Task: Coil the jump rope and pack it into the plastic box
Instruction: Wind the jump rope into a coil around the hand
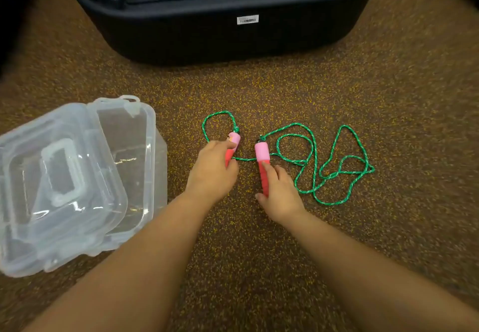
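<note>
Jump rope [315, 162] lies loose on the floor [337, 85], uncoiled; our left hand [211, 173] clasps one handle [233, 141], our right hand [281, 191] closes on the other handle [262, 162]. We judge gathering just begun; next, bring the handles together and wind the cord. The plastic box [145, 150] sits open at left, lid [59, 184] propped on it; bare floor surrounds us, a dark case [225, 36] beyond.

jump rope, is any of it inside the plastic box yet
No, the green jump rope lies loose on the speckled floor, apart from the clear plastic box, with the left hand and right hand on its handles.
</note>
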A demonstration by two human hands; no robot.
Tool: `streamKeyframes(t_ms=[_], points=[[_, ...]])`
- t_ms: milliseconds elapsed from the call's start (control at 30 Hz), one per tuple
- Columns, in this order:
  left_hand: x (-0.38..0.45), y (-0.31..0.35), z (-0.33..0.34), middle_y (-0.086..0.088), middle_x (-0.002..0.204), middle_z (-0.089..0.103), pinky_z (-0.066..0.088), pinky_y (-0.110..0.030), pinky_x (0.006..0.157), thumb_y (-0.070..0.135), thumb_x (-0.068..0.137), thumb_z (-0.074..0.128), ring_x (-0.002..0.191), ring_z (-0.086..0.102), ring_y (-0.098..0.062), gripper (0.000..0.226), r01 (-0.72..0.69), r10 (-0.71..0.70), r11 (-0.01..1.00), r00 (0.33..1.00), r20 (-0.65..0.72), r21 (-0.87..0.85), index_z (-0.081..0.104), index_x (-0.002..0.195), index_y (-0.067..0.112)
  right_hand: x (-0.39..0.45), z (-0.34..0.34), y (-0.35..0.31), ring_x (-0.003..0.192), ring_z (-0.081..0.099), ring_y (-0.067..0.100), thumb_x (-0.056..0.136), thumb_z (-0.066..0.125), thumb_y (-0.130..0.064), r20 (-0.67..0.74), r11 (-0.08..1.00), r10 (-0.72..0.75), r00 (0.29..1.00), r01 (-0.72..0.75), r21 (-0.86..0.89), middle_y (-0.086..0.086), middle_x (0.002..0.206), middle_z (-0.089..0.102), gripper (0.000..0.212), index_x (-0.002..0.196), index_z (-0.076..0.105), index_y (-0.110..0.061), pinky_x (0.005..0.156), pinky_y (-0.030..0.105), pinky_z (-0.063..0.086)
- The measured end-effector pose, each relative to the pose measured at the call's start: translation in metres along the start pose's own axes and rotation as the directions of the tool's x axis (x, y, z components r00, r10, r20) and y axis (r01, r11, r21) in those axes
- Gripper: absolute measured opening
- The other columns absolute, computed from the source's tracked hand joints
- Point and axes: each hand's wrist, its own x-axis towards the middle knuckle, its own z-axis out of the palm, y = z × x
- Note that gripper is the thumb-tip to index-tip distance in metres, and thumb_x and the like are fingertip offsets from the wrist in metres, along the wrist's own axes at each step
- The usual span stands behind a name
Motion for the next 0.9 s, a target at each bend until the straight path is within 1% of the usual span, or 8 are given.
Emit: streamKeyframes(t_ms=[200,367,433,500,600,667,733,900], points=[[-0.003,-0.005,0.008,-0.014,0.120,0.056,0.038,-0.034,0.100,0.012,0.087,0.055,0.114,0.051,-0.029,0.038,0.029,-0.029,0.999,0.999,0.018,-0.030,0.059,0.125,0.012,0.000,0.013,-0.005,0.124,0.042,0.035,0.084,0.059,-0.010,-0.080,0.995,0.035,0.996,-0.042,-0.094,0.016,0.138,0.044,0.082,0.150,0.012,-0.023,0.104,0.042,0.034],[-0.002,-0.008,0.010,-0.012,0.118,0.055,0.040,-0.031,0.096,0.015,0.090,0.052,0.109,0.054,-0.027,0.036,0.096,-0.094,0.992,0.995,0.026,-0.086,0.059,0.126,0.015,-0.001,0.000,-0.012,0.121,0.046,0.037,0.078,0.052,0.004,-0.134,0.981,0.171,0.976,-0.156,0.117,0.017,0.132,0.049,0.082,0.149,0.017,-0.018,0.101,0.041,0.037],[-0.002,-0.003,0.007,-0.011,0.116,0.056,0.040,-0.027,0.090,0.016,0.093,0.050,0.107,0.055,-0.027,0.033,0.175,-0.171,0.973,0.985,0.038,-0.149,0.061,0.125,0.015,0.001,-0.011,-0.015,0.122,0.048,0.036,0.079,0.052,0.003,-0.009,0.900,0.337,0.941,-0.319,0.296,0.018,0.133,0.049,0.078,0.148,0.021,-0.013,0.098,0.039,0.042],[0.000,0.002,0.002,-0.012,0.114,0.061,0.042,-0.029,0.083,0.019,0.096,0.047,0.103,0.059,-0.029,0.031,0.291,-0.284,0.920,0.957,0.067,-0.262,0.063,0.121,0.014,0.000,-0.027,-0.019,0.102,0.056,0.033,0.080,0.051,0.008,0.267,0.685,0.434,0.861,-0.507,0.523,0.016,0.114,0.056,0.059,0.136,0.040,-0.006,0.078,0.037,0.050],[0.000,0.012,-0.009,-0.016,0.107,0.066,0.047,-0.041,0.091,0.038,0.086,0.049,0.099,0.061,-0.034,0.038,0.470,-0.440,0.750,0.880,0.179,-0.465,0.068,0.107,0.012,-0.013,-0.058,-0.021,0.073,0.047,0.021,0.076,0.048,0.021,0.498,0.504,0.246,0.832,-0.549,0.667,0.010,0.080,0.048,0.030,0.094,0.052,-0.003,0.068,0.033,0.044],[0.000,0.017,-0.012,-0.013,0.099,0.066,0.045,-0.042,0.091,0.046,0.081,0.051,0.093,0.059,-0.031,0.040,0.548,-0.487,0.613,0.829,0.275,-0.569,0.068,0.094,0.012,-0.026,-0.079,-0.020,0.076,0.047,0.021,0.077,0.047,0.024,0.530,0.466,0.105,0.842,-0.512,0.721,0.009,0.079,0.047,0.037,0.097,0.051,-0.006,0.072,0.034,0.044],[-0.005,0.026,-0.013,-0.009,0.101,0.065,0.043,-0.036,0.090,0.038,0.098,0.042,0.097,0.058,-0.024,0.036,0.575,-0.441,0.512,0.813,0.379,-0.638,0.065,0.102,0.010,-0.042,-0.097,-0.017,0.087,0.050,0.025,0.077,0.048,0.025,0.536,0.450,-0.016,0.844,-0.472,0.758,0.010,0.087,0.052,0.044,0.104,0.052,-0.009,0.084,0.037,0.044],[-0.018,0.044,-0.019,-0.020,0.113,0.066,0.052,-0.036,0.082,0.050,0.099,0.030,0.093,0.064,-0.026,0.061,0.592,-0.291,0.218,0.798,0.528,-0.776,0.057,0.123,0.002,-0.084,-0.122,-0.012,0.085,0.062,0.012,0.063,0.061,0.010,0.528,0.601,-0.279,0.802,-0.283,0.747,0.005,0.098,0.065,0.058,0.114,0.053,-0.016,0.077,0.021,0.050]])
